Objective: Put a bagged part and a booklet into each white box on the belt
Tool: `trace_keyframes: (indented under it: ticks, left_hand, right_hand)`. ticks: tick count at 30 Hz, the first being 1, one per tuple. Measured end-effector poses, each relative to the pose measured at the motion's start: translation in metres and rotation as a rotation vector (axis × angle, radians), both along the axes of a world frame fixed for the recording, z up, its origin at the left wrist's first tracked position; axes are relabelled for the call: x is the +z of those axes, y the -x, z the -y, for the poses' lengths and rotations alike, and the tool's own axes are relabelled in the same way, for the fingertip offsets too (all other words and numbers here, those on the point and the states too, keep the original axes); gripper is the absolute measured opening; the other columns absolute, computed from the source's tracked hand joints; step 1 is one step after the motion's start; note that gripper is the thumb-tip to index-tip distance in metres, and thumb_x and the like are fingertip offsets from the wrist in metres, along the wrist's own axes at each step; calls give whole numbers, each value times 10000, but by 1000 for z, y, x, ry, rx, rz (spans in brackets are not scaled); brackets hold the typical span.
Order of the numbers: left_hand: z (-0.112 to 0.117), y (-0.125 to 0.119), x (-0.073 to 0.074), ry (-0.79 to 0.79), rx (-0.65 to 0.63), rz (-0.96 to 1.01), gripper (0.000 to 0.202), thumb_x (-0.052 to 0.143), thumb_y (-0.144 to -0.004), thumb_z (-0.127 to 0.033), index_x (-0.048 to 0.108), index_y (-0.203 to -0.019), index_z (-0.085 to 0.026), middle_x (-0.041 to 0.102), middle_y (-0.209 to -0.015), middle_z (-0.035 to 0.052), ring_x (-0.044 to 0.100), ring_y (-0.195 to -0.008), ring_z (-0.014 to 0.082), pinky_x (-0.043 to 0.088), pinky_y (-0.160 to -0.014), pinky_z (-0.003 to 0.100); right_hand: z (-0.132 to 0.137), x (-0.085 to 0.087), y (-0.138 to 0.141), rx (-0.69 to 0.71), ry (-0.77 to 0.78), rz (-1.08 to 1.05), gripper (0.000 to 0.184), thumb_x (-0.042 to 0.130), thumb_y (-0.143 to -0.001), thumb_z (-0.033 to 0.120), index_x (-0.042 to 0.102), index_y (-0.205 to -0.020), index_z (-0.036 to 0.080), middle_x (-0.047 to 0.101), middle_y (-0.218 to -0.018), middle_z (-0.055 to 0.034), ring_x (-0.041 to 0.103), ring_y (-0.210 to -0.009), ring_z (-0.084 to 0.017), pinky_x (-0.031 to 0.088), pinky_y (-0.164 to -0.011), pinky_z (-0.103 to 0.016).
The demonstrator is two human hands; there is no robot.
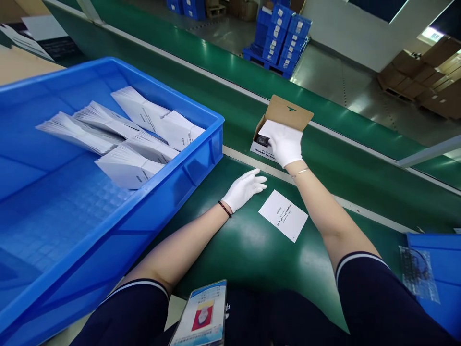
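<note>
Now your right grip (pixel 288 148) holds white paper (pixel 267 128) longways along the box (pixel 290 109) under it; your left grip (pixel 242 190) spreads loosely.

White-gloved hands (pixel 244 191), white-trimmed navy sleeves (pixel 374 295)

Pale wall (pixel 336 31) beyond shiny grey floor (pixel 327 72)

Open box (pixel 262 149), brown flap (pixel 291 112) raised, white leaflet (pixel 267 127) at its mouth, printed leaflet (pixel 283 216) flat nearby
</note>
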State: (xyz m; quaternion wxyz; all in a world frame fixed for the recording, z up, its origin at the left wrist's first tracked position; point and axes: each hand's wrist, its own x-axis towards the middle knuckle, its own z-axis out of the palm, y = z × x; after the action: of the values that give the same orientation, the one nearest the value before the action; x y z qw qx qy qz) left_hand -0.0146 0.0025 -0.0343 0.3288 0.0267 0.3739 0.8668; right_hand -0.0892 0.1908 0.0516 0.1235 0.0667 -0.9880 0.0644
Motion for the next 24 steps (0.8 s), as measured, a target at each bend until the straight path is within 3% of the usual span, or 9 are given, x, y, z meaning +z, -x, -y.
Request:
trace_keyframes:
  ticks: [3,5,8,11,13,15,19,21,24]
  left_hand:
    - [-2,-2,0,39,3,-100,521,610,-869,-344,488,-1317,-107,654,-1103,161,671,-857,203,515,-790,323]
    - [-4,-4,-2,86,37,-210,534,623,-859,-370,494,-1308,-110,660,-1089,153,672,-845,202,514,-765,311]
    - [-5,-5,-5,167,85,-355,550,618,-863,-419,496,-1316,-133,656,-1115,142,670,-876,202,519,-792,317]
    - [-4,-6,-5,217,89,-412,557,591,-882,-437,487,-1335,-129,645,-1147,146,666,-917,208,523,-842,346]
    - [-4,-8,-4,245,87,-439,553,577,-890,-428,487,-1339,-117,645,-1144,148,666,-922,210,528,-849,355]
    - [-4,-9,-3,280,86,-476,547,568,-893,-421,494,-1336,-109,651,-1133,146,667,-916,208,535,-846,352]
    - [-3,-11,-2,380,55,-528,563,577,-874,-434,511,-1321,-99,667,-1110,145,675,-898,203,546,-849,343]
    - [0,-15,2,462,37,-523,568,591,-856,-441,525,-1310,-106,673,-1109,140,678,-915,206,550,-863,338]
    - [3,-25,14,615,48,-570,566,583,-849,-456,527,-1314,-138,670,-1147,111,671,-975,207,544,-912,325]
  right_hand:
    - [-9,-28,12,-32,70,165,595,460,-938,501,434,-1382,106,426,-1413,-204,347,-1319,-374,307,-1071,-527]
    - [-12,-32,-7,-19,78,136,607,456,-938,490,398,-1403,104,391,-1436,-200,325,-1330,-369,288,-1082,-533]
    - [-8,-16,-69,-2,12,94,532,429,-942,414,406,-1392,130,438,-1381,-187,395,-1263,-359,339,-1033,-530]
    - [6,-2,-151,57,-124,358,561,531,-867,456,459,-1352,183,516,-1282,-175,481,-1135,-369,458,-880,-486]
    - [15,-5,-198,66,-229,552,731,668,-746,482,447,-1375,184,477,-1333,-201,484,-1111,-407,495,-789,-474]
    - [23,-16,-228,36,-276,645,770,671,-748,387,389,-1432,175,419,-1399,-222,504,-1104,-412,513,-741,-450]
    - [33,-30,-233,-122,-302,709,676,402,-868,129,230,-1520,173,374,-1446,-240,597,-1026,-356,531,-693,-417]
    - [32,-27,-223,-135,-247,724,638,332,-904,118,201,-1526,167,391,-1439,-237,597,-1062,-342,535,-754,-432]
    - [21,-16,-216,-136,-40,602,619,358,-926,166,184,-1519,210,499,-1371,-163,597,-1099,-281,529,-824,-376]
